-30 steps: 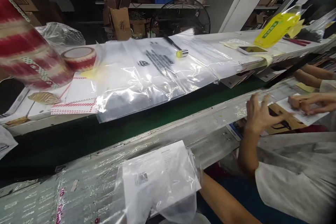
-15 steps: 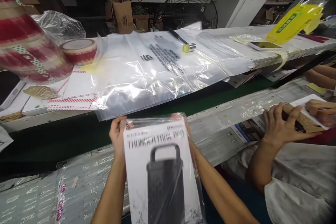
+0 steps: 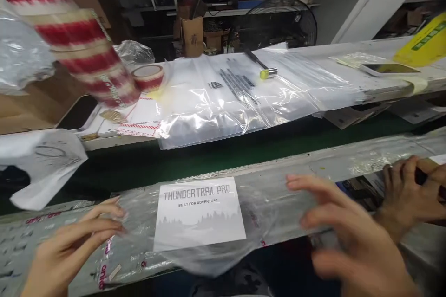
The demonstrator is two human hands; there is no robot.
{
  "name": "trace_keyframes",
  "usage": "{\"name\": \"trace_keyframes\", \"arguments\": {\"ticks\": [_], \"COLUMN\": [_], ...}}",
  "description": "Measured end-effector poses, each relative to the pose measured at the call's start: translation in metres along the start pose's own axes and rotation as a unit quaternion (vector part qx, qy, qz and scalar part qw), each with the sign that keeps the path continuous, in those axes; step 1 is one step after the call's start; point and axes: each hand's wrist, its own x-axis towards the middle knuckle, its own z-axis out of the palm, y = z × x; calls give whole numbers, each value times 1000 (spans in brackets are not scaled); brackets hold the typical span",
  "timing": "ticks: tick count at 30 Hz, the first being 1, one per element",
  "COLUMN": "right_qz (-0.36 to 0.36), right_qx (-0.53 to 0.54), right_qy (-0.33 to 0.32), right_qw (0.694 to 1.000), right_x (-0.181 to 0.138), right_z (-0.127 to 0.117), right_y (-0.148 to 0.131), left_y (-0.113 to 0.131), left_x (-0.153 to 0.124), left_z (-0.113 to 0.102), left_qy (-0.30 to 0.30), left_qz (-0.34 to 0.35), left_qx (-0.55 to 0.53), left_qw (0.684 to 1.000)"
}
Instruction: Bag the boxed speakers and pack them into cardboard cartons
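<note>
Printed package (image 3: 200,225) in loose clear bag (image 3: 205,260) lies centred on near table (image 3: 334,162), likely for two-sided reach. Right hand (image 3: 355,236) spread, empty; left hand (image 3: 75,241) by bag's left edge, pinch too blurred to tell.

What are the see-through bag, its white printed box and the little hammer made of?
Clear wrinkled bag: thin glossy plastic, judging by its glints. White rectangular printed box: probably smooth cardboard, flat-faced and crisp-edged. Small black-handled hammer: shiny silver head looks metal; yellow tip, maybe plastic or rubber.

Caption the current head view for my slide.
Left hand and open right hand flank a bagged THUNDER TRAIL PRO package.
</note>
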Motion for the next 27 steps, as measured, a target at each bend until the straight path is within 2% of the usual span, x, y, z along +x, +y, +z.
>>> {"name": "trace_keyframes", "arguments": {"ticks": [1, 4, 6, 8, 10, 13, 16, 19, 20, 22, 24, 26, 27], "right_qz": [-35, -112, -100, -79, -72, -69, -107, -180, -203, -241, -269, -273, -265], "right_qx": [-16, -99, -152, -175, -176, -193, -203, -230, -238, -228, -196, -150, -120], "right_qy": [-1, -72, -79, -76, -77, -87, -188, -293, -299, -272, -215, -156, -131], "right_qw": [999, 986, 980, 979, 979, 975, 955, 910, 902, 903, 918, 937, 948], "right_x": [1, 15, 31, 48, 65, 85, 98, 100, 99, 95, 95, 99, 102], "right_z": [17, 89, 132, 156, 161, 151, 153, 171, 179, 196, 210, 219, 222], "right_y": [-14, -45, -52, -50, -45, -41, -46, -66, -77, -109, -152, -199, -223], "left_y": [8, 25, 32, 35, 35, 32, 27, 18, 13, -4, -31, -62, -76], "left_x": [1, 3, 1, -4, -14, -30, -45, -66, -78, -116, -175, -256, -300], "left_z": [7, 27, 36, 39, 37, 33, 28, 12, 1, -29, -70, -113, -132], "left_qy": [-7, 14, 33, 42, 29, 6, 16, 94, 128, 203, 297, 404, 458], "left_qz": [10, -6, -13, -7, 6, 28, 58, 64, 47, -8, -93, -210, -278], "left_qx": [6, -15, -29, -51, -98, -198, -292, -339, -322, -243, -133, -46, -25], "left_qw": [1000, 1000, 999, 998, 995, 980, 955, 934, 937, 948, 941, 889, 844]}}
